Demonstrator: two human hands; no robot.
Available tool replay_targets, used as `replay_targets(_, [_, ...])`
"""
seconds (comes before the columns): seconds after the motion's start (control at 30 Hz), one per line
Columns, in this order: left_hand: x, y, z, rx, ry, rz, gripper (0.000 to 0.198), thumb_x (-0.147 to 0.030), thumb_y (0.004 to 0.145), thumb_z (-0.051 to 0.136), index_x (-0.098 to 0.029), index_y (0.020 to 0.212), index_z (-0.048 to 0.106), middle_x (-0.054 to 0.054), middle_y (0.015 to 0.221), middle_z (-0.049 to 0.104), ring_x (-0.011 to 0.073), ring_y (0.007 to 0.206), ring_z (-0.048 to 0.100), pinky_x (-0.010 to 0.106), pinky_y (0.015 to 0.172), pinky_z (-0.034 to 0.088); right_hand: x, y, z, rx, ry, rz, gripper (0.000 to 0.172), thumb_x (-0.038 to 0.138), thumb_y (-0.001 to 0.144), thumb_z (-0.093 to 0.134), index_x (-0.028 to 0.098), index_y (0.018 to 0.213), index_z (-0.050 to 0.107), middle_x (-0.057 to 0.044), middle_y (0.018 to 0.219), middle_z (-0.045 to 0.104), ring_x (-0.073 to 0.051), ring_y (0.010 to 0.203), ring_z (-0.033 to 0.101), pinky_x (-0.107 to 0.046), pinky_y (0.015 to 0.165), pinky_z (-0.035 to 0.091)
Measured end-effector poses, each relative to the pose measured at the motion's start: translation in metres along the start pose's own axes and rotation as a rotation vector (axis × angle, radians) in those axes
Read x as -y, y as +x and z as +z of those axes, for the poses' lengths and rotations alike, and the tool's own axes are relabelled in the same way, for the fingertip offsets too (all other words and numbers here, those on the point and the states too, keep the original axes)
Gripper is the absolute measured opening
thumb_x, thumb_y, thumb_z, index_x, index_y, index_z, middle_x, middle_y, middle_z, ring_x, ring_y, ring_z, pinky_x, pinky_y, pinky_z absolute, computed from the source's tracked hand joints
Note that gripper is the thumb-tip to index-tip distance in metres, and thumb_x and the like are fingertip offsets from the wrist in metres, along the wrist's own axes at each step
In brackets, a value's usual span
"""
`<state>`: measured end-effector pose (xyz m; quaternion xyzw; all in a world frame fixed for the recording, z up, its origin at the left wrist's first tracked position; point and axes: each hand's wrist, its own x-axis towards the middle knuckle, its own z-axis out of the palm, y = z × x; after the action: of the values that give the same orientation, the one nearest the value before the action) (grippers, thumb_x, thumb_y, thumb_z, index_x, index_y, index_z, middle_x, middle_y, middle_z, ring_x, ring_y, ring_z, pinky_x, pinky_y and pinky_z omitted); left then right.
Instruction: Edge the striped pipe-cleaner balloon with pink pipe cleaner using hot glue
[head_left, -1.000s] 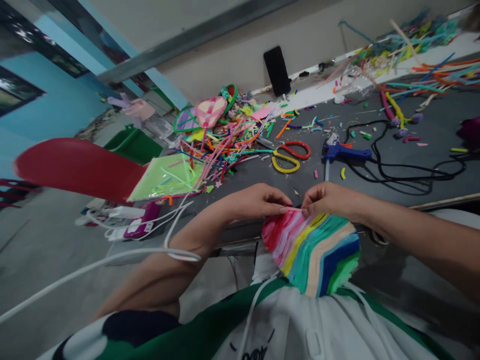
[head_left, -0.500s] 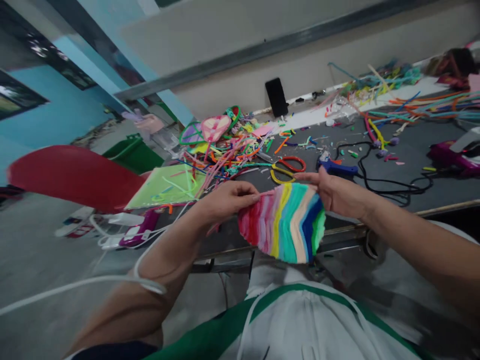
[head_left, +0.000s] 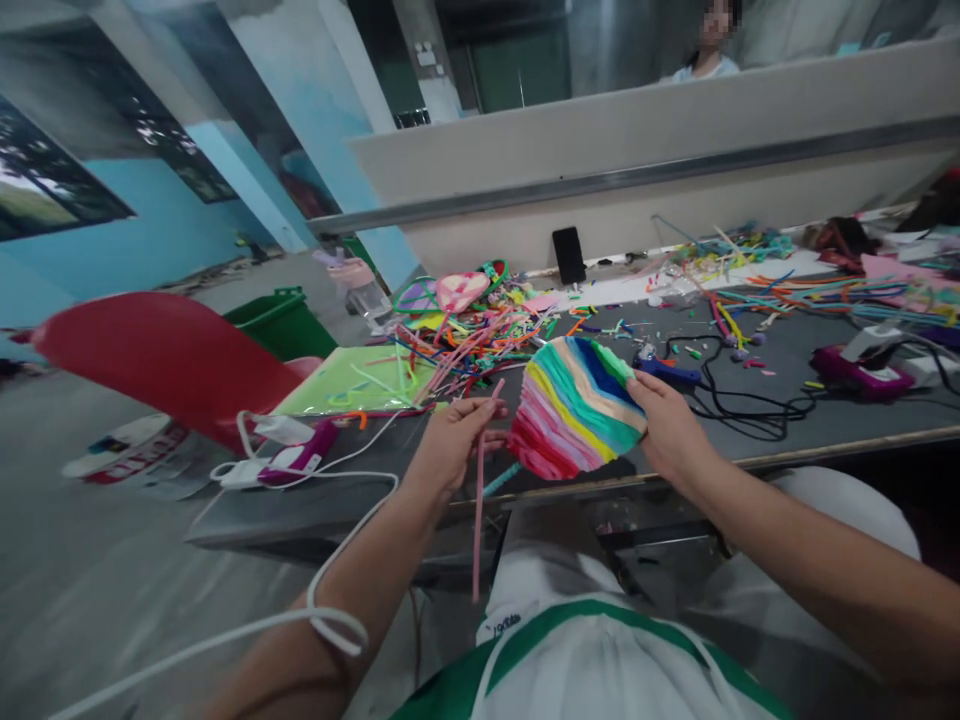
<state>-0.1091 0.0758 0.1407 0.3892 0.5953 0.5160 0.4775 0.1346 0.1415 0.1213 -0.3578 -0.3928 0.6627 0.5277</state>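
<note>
My left hand (head_left: 457,440) is closed on a pink pipe cleaner (head_left: 478,530), which hangs down past the table edge. A teal pipe cleaner (head_left: 501,480) sticks out close by; what holds it is hidden. My right hand (head_left: 667,415) pinches the right edge of a striped pipe-cleaner panel (head_left: 581,405). Its zigzag bands run from red and pink through yellow, teal and beige to blue and green. The panel is tilted, its red end near my left fingers; whether they touch it I cannot tell. Behind it lies a blue glue gun (head_left: 671,372).
Loose pipe cleaners (head_left: 487,335) and scraps cover the table (head_left: 750,400). A phone (head_left: 568,255) leans on the back panel. Purple power strips (head_left: 862,375) sit right and left with cords. A red chair (head_left: 165,350) and green bin (head_left: 281,325) stand left. One person (head_left: 709,45) is beyond the partition.
The striped panel has turned and risen slightly, and my right hand now grips its edge. A pink pipe cleaner now hangs from my left hand, which has moved away from the panel's top edge.
</note>
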Motion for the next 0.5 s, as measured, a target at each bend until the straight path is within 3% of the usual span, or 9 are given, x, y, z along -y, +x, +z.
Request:
replay_targets(0.07, [-0.012,-0.003,-0.017,-0.014,0.045,0.055,0.036,-0.042,0.071,0.070,-0.019,0.097,0.063,-0.001,0.074,0.066,0.0086,0.046,0.057,0.020,0.043,0.046,0.008,0.003,-0.001,0.022,-0.052,-0.020,0.038,0.040,0.067,0.070,0.025,0.101,0.063,-0.002,0.100,0.070,-0.021,0.089,0.065,-0.032,0.071,0.053])
replay_targets(0.13, [-0.029,-0.005,-0.034,-0.003,0.145,0.162,0.036,-0.045,0.072,0.068,-0.016,0.093,0.065,-0.004,0.058,0.058,0.0036,0.034,0.041,0.016,0.033,0.029,0.014,0.006,0.000,0.068,-0.116,-0.030,0.039,0.040,0.063,0.072,0.023,0.097,0.063,-0.002,0.092,0.070,-0.019,0.080,0.065,-0.031,0.068,0.052])
replay_targets(0.23, [-0.056,-0.013,-0.043,0.036,0.364,0.367,0.029,-0.037,0.074,0.066,-0.015,0.093,0.067,-0.001,0.064,0.060,0.0041,0.043,0.044,0.016,0.040,0.033,0.015,0.011,0.008,0.118,-0.301,-0.055,0.035,0.041,0.060,0.074,0.019,0.084,0.061,0.000,0.073,0.066,-0.015,0.064,0.060,-0.028,0.059,0.048])
replay_targets(0.37, [-0.067,-0.020,-0.007,0.136,0.659,0.635,0.023,-0.030,0.082,0.055,-0.015,0.093,0.067,0.000,0.064,0.060,0.0091,0.055,0.053,0.019,0.054,0.042,0.000,0.013,0.029,0.225,-0.467,-0.028,0.035,0.044,0.057,0.076,0.018,0.074,0.060,0.000,0.063,0.063,-0.013,0.058,0.055,-0.026,0.054,0.043])
replay_targets(0.43, [-0.057,-0.016,0.018,0.192,0.749,0.740,0.022,-0.028,0.082,0.055,-0.015,0.091,0.069,0.002,0.072,0.065,0.0112,0.061,0.057,0.022,0.061,0.045,-0.012,0.012,0.035,0.258,-0.462,-0.010,0.037,0.047,0.055,0.076,0.018,0.073,0.061,0.000,0.064,0.064,-0.014,0.061,0.056,-0.026,0.055,0.042])
replay_targets(0.5, [-0.040,-0.004,0.036,0.217,0.837,0.870,0.021,-0.022,0.083,0.052,-0.016,0.092,0.070,0.004,0.084,0.068,0.0149,0.079,0.061,0.025,0.075,0.046,-0.025,0.012,0.036,0.293,-0.460,0.023,0.038,0.050,0.055,0.075,0.019,0.074,0.062,0.000,0.066,0.064,-0.014,0.064,0.056,-0.026,0.057,0.042])
